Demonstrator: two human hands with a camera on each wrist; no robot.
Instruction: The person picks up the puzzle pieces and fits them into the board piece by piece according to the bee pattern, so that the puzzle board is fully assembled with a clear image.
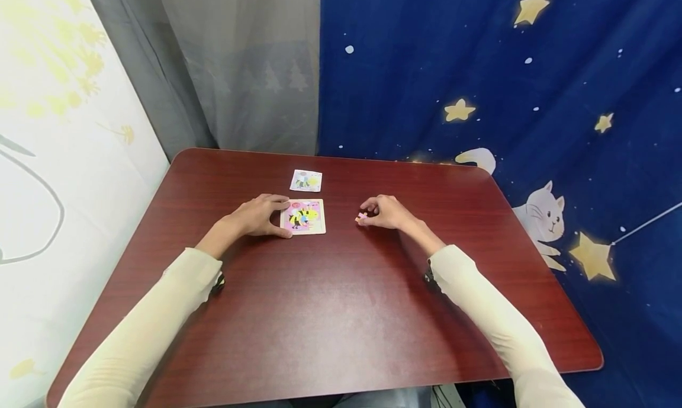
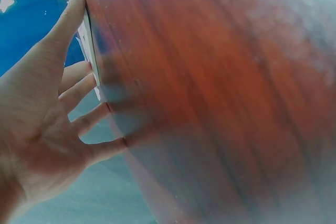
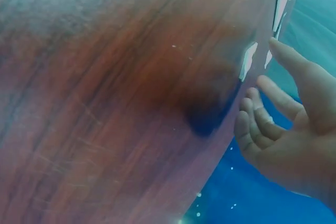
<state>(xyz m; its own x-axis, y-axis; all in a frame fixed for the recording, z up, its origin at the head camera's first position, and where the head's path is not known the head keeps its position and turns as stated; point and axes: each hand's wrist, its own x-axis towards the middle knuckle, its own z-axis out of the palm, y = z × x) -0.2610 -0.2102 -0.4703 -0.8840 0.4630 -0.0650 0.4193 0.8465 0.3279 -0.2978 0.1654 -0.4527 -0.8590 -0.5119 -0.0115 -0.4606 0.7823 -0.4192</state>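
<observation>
A small square jigsaw puzzle (image 1: 314,225) with a yellow-and-black bee on pink lies flat on the table. My left hand (image 1: 256,216) rests at its left side, thumb by the near edge and fingers by the far left corner. In the left wrist view, the fingers of the left hand (image 2: 47,124) are spread and fairly straight. Further right, a pink and orange puzzle piece (image 1: 362,216) lies at the fingertips of my right hand (image 1: 386,212). In the right wrist view, thumb and forefinger of the right hand (image 3: 294,119) stand apart beside the pale piece (image 3: 248,61).
Behind the puzzle lies a paler bee picture card (image 1: 306,181). The reddish-brown wooden table (image 1: 319,337) has rounded corners. Past its far edge hang a grey curtain (image 1: 256,70) and a blue curtain with stars (image 1: 399,70); a white printed cloth (image 1: 69,189) hangs at left.
</observation>
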